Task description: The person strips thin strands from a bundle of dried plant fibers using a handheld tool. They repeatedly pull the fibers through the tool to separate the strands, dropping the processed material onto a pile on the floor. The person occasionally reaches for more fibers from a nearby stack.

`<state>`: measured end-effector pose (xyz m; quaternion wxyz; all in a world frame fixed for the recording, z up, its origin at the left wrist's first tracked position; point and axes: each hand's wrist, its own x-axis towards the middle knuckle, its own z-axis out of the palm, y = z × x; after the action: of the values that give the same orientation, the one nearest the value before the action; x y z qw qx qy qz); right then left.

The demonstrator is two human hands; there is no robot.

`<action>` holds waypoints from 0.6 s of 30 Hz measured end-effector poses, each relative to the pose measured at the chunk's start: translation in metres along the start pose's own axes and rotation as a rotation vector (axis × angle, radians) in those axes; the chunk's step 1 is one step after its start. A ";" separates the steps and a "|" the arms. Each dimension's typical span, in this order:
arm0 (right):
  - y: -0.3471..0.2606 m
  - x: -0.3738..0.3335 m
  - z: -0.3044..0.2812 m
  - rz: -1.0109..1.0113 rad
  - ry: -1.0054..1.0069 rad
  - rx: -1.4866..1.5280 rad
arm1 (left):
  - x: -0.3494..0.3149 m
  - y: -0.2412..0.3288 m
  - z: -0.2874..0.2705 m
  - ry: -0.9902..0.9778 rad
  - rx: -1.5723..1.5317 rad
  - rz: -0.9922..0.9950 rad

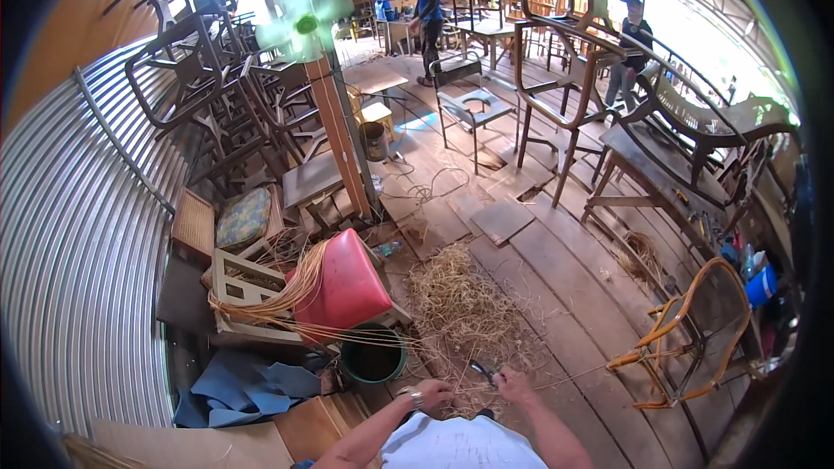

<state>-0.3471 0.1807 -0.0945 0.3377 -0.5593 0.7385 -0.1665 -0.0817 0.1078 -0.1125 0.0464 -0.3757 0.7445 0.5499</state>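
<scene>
My left hand (434, 393), with a watch on its wrist, is closed at the lower middle, seemingly pinching a thin cane strand; its fingertips are too small to make out clearly. My right hand (515, 385) is wrapped round a small dark hand tool (482, 371) that points up and left; its exact kind is unclear. A thin strand runs from beside the right hand toward the right. A heap of pale cane shavings (460, 295) lies just beyond both hands. To the left, a bundle of long cane strands (300, 291) drapes over a red seat (343, 282), its ends reaching toward my left hand.
A dark green bucket (373, 356) stands left of my hands, near blue sheets (243, 389). A bent-cane chair frame (695, 339) is at right. Stacked chair frames (217, 78), a wooden post (339, 139), a blurred fan (304, 24) and two people (428, 17) are farther off.
</scene>
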 end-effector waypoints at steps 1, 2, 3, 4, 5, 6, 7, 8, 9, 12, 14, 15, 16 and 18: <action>0.003 0.004 0.004 -0.009 -0.024 0.006 | -0.013 -0.024 0.000 0.017 0.012 -0.027; 0.002 0.006 0.004 -0.023 -0.034 -0.004 | -0.029 -0.043 0.001 0.035 0.023 -0.057; 0.001 0.009 0.001 -0.036 -0.043 -0.014 | -0.044 -0.060 0.006 0.073 0.007 -0.128; -0.003 0.012 0.001 -0.049 -0.053 -0.019 | -0.061 -0.073 0.007 0.110 -0.005 -0.202; 0.001 0.018 -0.001 -0.047 -0.071 -0.018 | -0.078 -0.084 0.008 0.110 0.012 -0.253; 0.011 0.026 -0.004 -0.044 -0.087 -0.016 | -0.092 -0.093 0.007 0.108 0.030 -0.303; 0.019 0.031 -0.011 -0.038 -0.089 -0.015 | -0.102 -0.101 0.006 0.106 0.056 -0.341; 0.020 0.033 -0.020 -0.009 -0.101 -0.006 | -0.112 -0.111 0.010 0.128 0.005 -0.394; 0.017 0.034 -0.031 0.017 -0.113 0.002 | -0.123 -0.121 0.013 0.153 -0.046 -0.448; 0.018 0.035 -0.046 0.055 -0.117 -0.007 | -0.132 -0.133 0.015 0.148 -0.016 -0.527; 0.021 0.032 -0.053 0.062 -0.066 -0.044 | -0.130 -0.148 0.017 0.071 0.165 -0.564; 0.021 0.028 -0.057 0.063 -0.022 -0.076 | -0.125 -0.169 0.023 0.010 0.300 -0.587; 0.024 0.023 -0.059 0.073 0.020 -0.107 | -0.119 -0.185 0.029 -0.061 0.438 -0.605; 0.030 0.016 -0.070 0.119 0.114 -0.069 | -0.110 -0.198 0.035 -0.121 0.454 -0.664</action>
<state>-0.4190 0.1659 -0.0680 0.2849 -0.5153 0.7938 -0.1519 0.1051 0.1712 -0.2283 0.3468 -0.5432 0.6810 0.3478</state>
